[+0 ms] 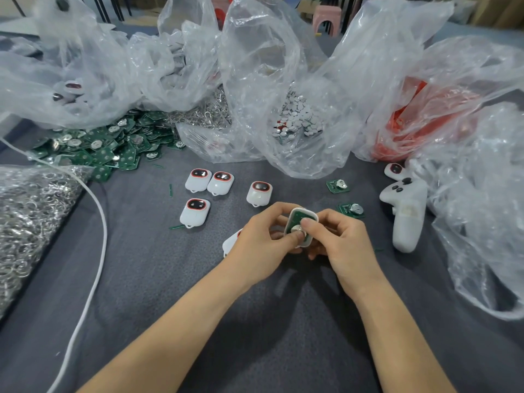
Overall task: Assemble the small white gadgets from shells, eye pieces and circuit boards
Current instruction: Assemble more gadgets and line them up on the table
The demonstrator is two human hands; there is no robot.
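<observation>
Passable: bare grey cloth tabletop [158,279], near edge and centre-left. Blocked far side by crumpled clear plastic bags [255,95]; far left by heap of green circuit boards [107,143]; left by trailing white cable [105,234]; centre by white red-eyed plastic gadgets [197,212]; right by white moulded controller-shaped handle [405,219].

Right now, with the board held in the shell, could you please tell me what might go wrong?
1. The left hand and right hand both press on the circuit board in the shell; uneven pressure might seat it crooked.
2. A gadget lies half hidden beneath the left hand and could get knocked.
3. Two loose boards beside the right hand might be brushed aside.
</observation>
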